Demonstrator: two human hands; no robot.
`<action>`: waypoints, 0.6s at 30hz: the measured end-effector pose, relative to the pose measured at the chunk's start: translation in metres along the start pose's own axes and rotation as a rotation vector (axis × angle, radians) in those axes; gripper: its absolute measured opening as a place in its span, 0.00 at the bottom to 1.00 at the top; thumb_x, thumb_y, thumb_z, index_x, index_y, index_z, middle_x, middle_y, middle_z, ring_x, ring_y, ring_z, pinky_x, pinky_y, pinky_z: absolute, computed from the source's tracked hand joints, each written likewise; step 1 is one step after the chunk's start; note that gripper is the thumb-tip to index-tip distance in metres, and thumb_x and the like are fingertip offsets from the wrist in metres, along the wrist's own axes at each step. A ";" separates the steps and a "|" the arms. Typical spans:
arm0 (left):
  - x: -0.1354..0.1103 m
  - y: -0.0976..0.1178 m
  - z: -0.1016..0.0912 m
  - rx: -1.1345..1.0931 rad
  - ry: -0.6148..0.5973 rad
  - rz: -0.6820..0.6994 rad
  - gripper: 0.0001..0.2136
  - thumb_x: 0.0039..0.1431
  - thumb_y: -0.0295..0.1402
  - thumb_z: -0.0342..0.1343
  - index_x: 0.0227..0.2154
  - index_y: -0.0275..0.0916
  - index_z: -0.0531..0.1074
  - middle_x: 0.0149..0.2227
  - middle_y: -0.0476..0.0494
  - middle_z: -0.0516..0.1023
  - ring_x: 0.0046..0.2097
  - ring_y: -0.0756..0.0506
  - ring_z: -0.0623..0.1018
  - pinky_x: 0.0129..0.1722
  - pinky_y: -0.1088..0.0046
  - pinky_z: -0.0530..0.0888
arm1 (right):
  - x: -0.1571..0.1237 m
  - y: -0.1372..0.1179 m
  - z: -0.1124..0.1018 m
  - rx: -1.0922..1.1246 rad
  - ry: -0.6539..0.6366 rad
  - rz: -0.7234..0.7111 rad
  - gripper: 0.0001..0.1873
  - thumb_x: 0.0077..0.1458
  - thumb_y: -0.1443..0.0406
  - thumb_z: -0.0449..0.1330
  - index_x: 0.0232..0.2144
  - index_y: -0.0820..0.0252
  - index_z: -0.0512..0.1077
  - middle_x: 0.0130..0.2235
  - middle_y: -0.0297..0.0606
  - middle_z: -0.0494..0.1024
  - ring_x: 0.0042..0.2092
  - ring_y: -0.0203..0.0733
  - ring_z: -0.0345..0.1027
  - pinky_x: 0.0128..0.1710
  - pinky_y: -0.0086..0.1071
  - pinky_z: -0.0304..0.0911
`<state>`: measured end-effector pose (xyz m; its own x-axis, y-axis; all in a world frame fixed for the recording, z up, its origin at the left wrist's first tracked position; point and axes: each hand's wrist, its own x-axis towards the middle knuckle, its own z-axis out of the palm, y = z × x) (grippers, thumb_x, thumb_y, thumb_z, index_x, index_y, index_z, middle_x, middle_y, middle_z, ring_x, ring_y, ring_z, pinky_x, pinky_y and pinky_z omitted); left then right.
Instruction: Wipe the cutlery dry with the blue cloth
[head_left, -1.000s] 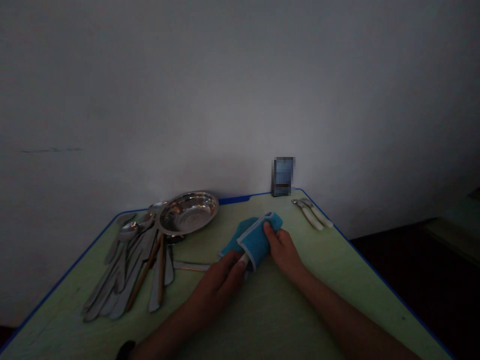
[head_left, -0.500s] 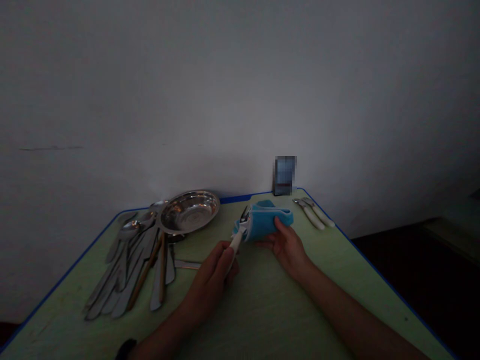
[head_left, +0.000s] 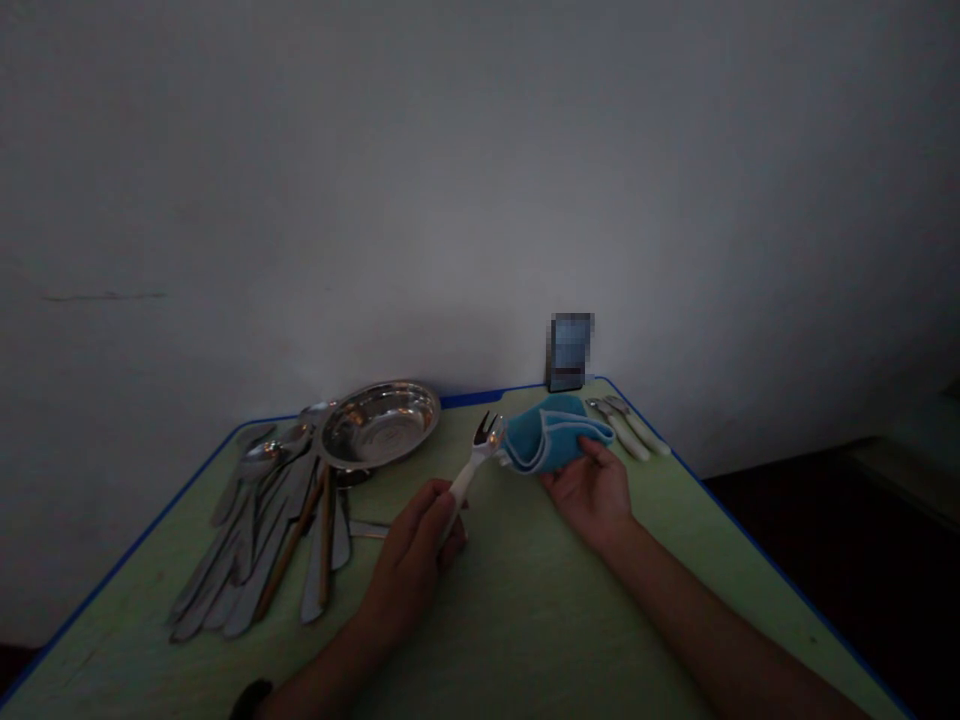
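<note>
My left hand [head_left: 415,545] grips the white handle of a fork [head_left: 475,459], whose metal tines point up and away, just left of a blue cloth. My right hand [head_left: 592,488] holds that folded blue cloth [head_left: 551,436] above the green table [head_left: 525,620]. The tines are clear of the cloth, almost touching its left edge.
A heap of spoons and knives [head_left: 262,520] lies at the table's left. A steel bowl [head_left: 380,423] stands behind it. Two white-handled utensils [head_left: 628,427] lie at the far right corner. A small dark box [head_left: 570,352] leans against the wall.
The fork has slid out of the blue cloth, which was wrapped round it. My right hand moved the cloth up and to the right; my left hand drew the fork back.
</note>
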<state>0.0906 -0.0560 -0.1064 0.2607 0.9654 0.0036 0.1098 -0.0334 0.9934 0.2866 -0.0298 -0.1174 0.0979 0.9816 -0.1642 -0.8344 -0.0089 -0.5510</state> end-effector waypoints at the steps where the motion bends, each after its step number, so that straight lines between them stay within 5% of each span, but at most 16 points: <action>1: 0.000 0.001 0.000 0.028 -0.006 0.004 0.12 0.59 0.40 0.43 0.29 0.38 0.63 0.19 0.56 0.59 0.21 0.53 0.61 0.21 0.79 0.60 | -0.001 0.000 0.000 -0.014 -0.030 0.015 0.09 0.45 0.65 0.50 0.30 0.54 0.69 0.30 0.32 0.78 0.37 0.41 0.70 0.36 0.38 0.63; 6: -0.001 0.005 0.004 0.198 -0.121 0.030 0.12 0.60 0.40 0.41 0.30 0.38 0.62 0.17 0.56 0.59 0.19 0.52 0.60 0.19 0.78 0.58 | -0.005 0.009 0.000 -0.128 -0.221 0.130 0.10 0.42 0.66 0.52 0.30 0.57 0.70 0.32 0.34 0.78 0.38 0.43 0.71 0.37 0.39 0.63; 18: -0.002 0.001 0.006 0.481 -0.262 0.120 0.11 0.60 0.40 0.41 0.30 0.39 0.64 0.22 0.52 0.67 0.24 0.50 0.67 0.24 0.76 0.62 | -0.010 0.021 0.002 -0.357 -0.278 0.070 0.12 0.41 0.68 0.64 0.33 0.61 0.72 0.33 0.34 0.78 0.36 0.36 0.70 0.43 0.32 0.62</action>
<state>0.0959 -0.0592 -0.1062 0.5216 0.8529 0.0239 0.4735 -0.3126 0.8235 0.2667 -0.0395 -0.1259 -0.1419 0.9898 -0.0115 -0.5902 -0.0939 -0.8018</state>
